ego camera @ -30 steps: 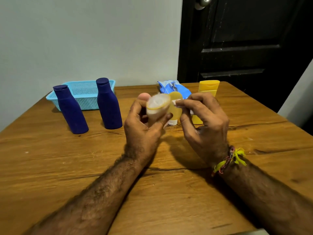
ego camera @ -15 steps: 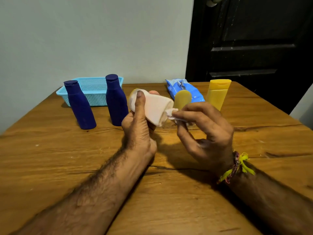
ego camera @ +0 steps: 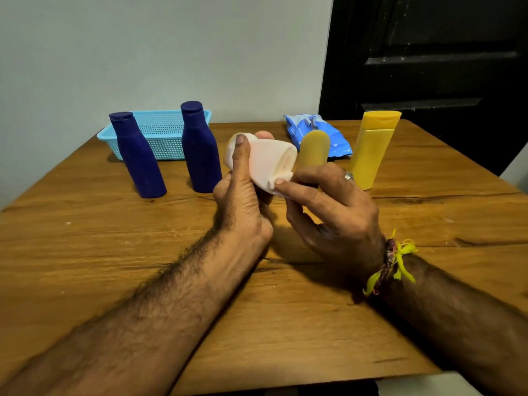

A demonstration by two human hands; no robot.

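Note:
My left hand point(ego camera: 243, 195) grips a pale cream bottle point(ego camera: 267, 161), tilted on its side above the table with its flat end turned to the right. My right hand point(ego camera: 334, 207) pinches a small white wipe point(ego camera: 281, 184) against that end with thumb and forefinger. Just behind my right hand stands a small yellow bottle point(ego camera: 314, 148), its lower part hidden by my fingers.
Two dark blue bottles point(ego camera: 137, 155) point(ego camera: 201, 150) stand at the left in front of a light blue basket point(ego camera: 160, 132). A blue wipes packet point(ego camera: 314, 132) and a tall yellow bottle point(ego camera: 373, 150) stand at the back right. The wooden table point(ego camera: 85, 252) ends near me.
My left hand turned the cream bottle from pointing its end at me to lying sideways. My right hand stayed at the bottle's end with the wipe.

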